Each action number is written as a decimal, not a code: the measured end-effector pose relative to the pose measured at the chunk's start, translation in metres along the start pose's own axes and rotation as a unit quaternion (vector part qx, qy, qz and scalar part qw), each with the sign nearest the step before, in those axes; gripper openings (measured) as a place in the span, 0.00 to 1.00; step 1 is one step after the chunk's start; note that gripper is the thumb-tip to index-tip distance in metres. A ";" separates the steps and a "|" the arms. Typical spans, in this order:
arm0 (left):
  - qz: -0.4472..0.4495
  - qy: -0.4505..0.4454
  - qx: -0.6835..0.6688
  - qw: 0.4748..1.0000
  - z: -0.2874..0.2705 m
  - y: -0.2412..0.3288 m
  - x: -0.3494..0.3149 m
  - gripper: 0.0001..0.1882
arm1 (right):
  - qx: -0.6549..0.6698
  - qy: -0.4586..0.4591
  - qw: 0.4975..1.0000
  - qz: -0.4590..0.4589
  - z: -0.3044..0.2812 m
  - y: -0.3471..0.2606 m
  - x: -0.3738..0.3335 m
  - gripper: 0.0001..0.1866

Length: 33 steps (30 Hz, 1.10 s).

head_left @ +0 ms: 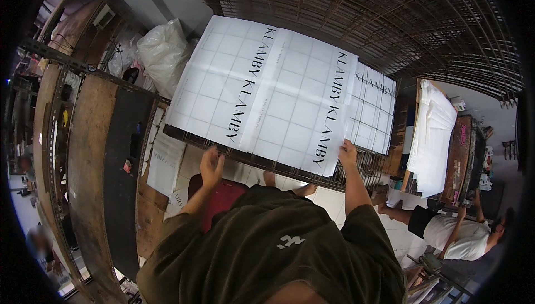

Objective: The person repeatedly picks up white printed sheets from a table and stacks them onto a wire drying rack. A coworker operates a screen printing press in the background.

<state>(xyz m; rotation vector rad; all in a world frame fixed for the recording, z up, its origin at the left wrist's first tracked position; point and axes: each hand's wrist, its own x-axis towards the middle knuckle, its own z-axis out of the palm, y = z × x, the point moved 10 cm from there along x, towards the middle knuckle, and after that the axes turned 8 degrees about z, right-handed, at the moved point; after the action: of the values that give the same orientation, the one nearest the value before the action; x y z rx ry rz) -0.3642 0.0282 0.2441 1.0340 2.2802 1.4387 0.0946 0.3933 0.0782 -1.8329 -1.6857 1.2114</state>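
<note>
White printed sheets (295, 92) with large dark lettering lie side by side on a wire rack (262, 163) in front of me. The rack's wires show through them as a grid. My right hand (348, 153) is closed at the right edge of the nearest sheet, its fingers bent over that edge. Just off the rack's front rail, toward the left, my left hand (212, 168) is raised with thumb and fingers apart and nothing visible in it. Farther right, another printed sheet (372, 109) lies beneath bare wires.
Raised wire racks (345, 3) arch overhead at the far side. On the left stand a plastic bag (163, 53) and long wooden boards (92, 164). A red seat (225, 201) is below my left arm. At right are a stack of white sheets (432, 131) and another person (454, 231).
</note>
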 end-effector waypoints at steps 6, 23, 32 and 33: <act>-0.075 -0.052 0.158 0.983 -0.032 -0.048 -0.118 0.17 | -0.043 -0.025 0.999 -0.013 0.001 -0.039 -0.011 0.17; -0.102 -0.091 0.213 0.967 -0.048 -0.095 -0.156 0.09 | -0.038 0.021 0.998 0.034 0.004 -0.014 -0.019 0.19; -0.109 -0.067 0.178 0.976 -0.056 -0.096 -0.155 0.08 | -0.035 0.014 0.997 0.067 0.001 -0.019 -0.027 0.20; -0.112 -0.068 0.176 0.976 -0.055 -0.096 -0.154 0.08 | -0.032 0.015 0.997 0.070 0.001 -0.018 -0.027 0.20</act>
<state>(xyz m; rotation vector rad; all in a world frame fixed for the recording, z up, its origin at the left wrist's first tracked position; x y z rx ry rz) -0.3256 -0.1398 0.1638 0.8939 2.5083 0.8695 0.0854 0.3721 0.1001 -2.0275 -1.6214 1.1914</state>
